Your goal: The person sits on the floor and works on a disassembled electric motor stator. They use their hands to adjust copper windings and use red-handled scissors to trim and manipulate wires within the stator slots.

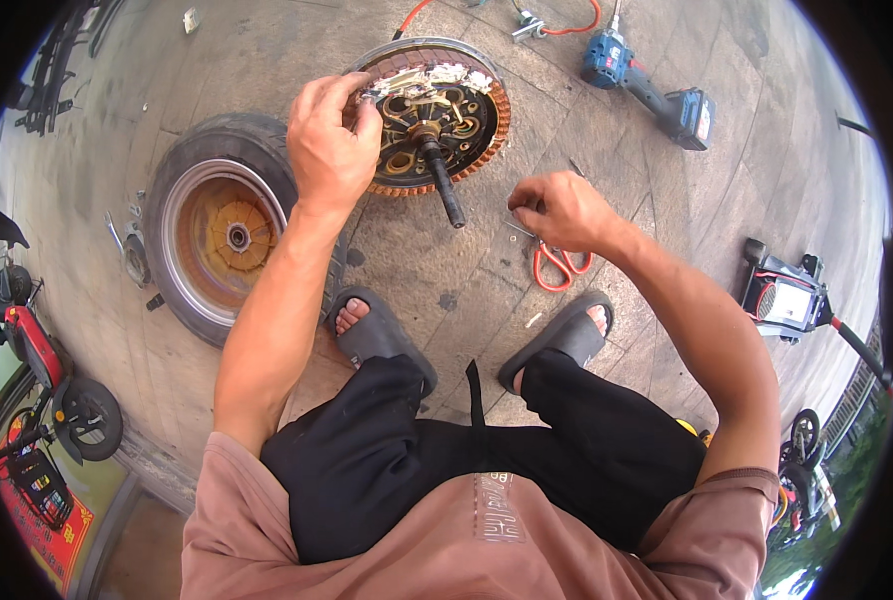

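A hub-motor stator [484, 142] with copper windings around its rim lies before me, its dark axle [444, 184] pointing toward me. White, ragged material [446, 75] and loose wires cover the upper part of its face. My left hand [338, 135] is at the stator's left rim, thumb and fingers bent around the edge; what lies between the fingertips is hidden. To the right, my right hand [563, 210] hovers over the paving with curled fingers, above red-handled scissors [554, 270]. Its fingertips are partly hidden, and whether they pinch something is unclear.
A tyred wheel [169, 300] lies left of my feet, with a wrench [114, 231] beside it. A blue cordless impact wrench [645, 86] rests at upper right, near a red air hose [578, 28]. A floor jack [784, 296] stands at right; a red scooter [34, 345] is far left.
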Demonstrator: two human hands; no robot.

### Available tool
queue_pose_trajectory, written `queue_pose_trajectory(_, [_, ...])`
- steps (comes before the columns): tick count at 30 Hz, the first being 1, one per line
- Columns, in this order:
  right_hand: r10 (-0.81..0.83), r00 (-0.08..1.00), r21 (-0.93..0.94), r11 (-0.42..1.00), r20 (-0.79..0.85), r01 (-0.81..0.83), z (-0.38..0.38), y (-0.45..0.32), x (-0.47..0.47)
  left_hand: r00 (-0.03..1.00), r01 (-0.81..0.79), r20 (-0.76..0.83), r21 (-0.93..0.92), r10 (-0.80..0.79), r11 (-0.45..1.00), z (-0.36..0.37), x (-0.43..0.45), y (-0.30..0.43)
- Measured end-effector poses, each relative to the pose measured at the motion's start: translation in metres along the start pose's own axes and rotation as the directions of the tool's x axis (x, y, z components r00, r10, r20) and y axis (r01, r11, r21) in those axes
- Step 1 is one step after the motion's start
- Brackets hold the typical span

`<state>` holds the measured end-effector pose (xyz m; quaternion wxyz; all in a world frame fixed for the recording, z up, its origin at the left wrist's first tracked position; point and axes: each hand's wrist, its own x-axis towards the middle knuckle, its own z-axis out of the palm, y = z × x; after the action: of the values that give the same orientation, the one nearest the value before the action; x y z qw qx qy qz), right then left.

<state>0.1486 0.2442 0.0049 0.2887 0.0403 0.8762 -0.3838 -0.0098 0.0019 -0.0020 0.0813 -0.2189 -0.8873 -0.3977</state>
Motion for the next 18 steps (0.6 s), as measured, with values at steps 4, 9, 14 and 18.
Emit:
queue_pose_trajectory(4, [-0.168,0.913,0.065,0.976,-0.371,0.206,-0.002,-0.018,0.048,1.000,-0.012,-0.002,0.033,0.012,0.999,0.000,0.002,0.001])
queue_pose_trajectory(9, [-0.049,0.789,0.210,0.952,-0.613,0.222,0.017,-0.035,0.075,1.000,-0.014,0.003,0.037,0.014,0.999,0.000,0.001,0.005])
queue_pose_trajectory(14, [0.286,0.805,0.594,0.798,-0.519,0.100,0.028,-0.048,0.091,1.000,-0.029,-0.002,0.034,0.030,0.999,0.000,0.001,0.008])
queue_pose_trajectory(18, [0.420,0.809,0.790,0.607,-0.411,0.087,0.026,-0.067,0.098,0.999,-0.035,-0.011,0.053,0.035,0.998,0.001,0.000,0.009])
